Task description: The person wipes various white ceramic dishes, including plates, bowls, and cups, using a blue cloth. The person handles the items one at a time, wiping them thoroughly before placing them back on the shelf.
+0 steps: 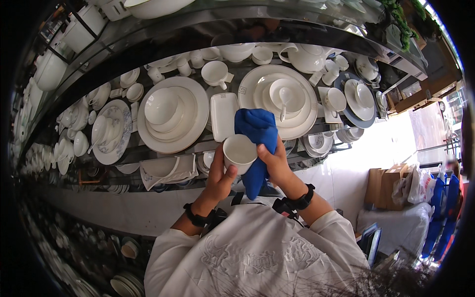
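Note:
A small white cup (pixel 239 154) is tilted so its mouth faces up toward me. My left hand (pixel 219 174) is closed around the cup's left side, thumb low on its front. A blue cloth (pixel 258 129) is bunched in my right hand (pixel 277 162) and hangs below it. The right thumb lies at the cup's right rim, with cloth against that side. Just beyond the cup, a white rectangular dish (pixel 224 117) lies on the shelf. To its right is a stack of white plates (pixel 250 89) topped by a bowl with a spoon (pixel 284 100).
Another stack of plates and a bowl (pixel 163 106) stands to the left. A handled cup (pixel 214 73) and a teapot (pixel 305 57) sit behind. A dark upper shelf edge (pixel 222 32) overhangs the rows. Cardboard boxes (pixel 388 185) and a wrapped bundle (pixel 396 227) are at right.

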`<state>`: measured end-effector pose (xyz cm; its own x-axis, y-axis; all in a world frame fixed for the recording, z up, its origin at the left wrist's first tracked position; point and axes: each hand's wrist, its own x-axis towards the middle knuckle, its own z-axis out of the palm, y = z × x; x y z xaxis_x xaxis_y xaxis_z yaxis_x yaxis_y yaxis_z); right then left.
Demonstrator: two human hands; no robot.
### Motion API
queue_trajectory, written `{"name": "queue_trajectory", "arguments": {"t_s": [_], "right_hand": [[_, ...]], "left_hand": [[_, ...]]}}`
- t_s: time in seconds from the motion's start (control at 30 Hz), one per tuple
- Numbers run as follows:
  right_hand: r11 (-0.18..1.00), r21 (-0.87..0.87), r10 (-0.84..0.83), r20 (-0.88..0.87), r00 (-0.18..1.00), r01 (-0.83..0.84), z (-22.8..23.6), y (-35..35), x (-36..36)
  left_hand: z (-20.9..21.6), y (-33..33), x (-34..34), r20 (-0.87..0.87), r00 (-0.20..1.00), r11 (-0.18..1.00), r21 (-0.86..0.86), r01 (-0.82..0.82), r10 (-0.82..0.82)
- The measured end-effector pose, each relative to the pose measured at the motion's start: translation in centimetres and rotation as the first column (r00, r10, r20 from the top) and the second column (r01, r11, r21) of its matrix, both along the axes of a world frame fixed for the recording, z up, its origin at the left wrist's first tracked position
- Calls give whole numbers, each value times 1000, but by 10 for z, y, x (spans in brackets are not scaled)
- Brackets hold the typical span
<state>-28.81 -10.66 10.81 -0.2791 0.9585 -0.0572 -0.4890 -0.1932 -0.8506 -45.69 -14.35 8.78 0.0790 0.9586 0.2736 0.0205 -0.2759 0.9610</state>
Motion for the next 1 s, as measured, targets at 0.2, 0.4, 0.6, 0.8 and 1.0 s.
{"name": "queue_trajectory", "arguments": {"t_s": [0.2,0.4,0.6,0.8,1.0], "right_hand": [[984,166,-78,112,991,59,-6,-11,-16],[977,210,22,110,994,-45,3,-7,-3],[990,117,79,52,996,-85,10,-1,19],[999,-8,-42,-15,999,42,10,-10,68],[943,-82,-330,-105,938,322,24,-3,131]], "left_hand": [[7,8,8,276,951,989,-90,-114,135],[0,7,13,189,982,1000,-11,3,-1],[3,21,11,-33,999,998,-56,26,-28],[22,62,18,37,999,995,-98,28,-25],[32,144,65,-135,985,993,36,116,-111]]}}
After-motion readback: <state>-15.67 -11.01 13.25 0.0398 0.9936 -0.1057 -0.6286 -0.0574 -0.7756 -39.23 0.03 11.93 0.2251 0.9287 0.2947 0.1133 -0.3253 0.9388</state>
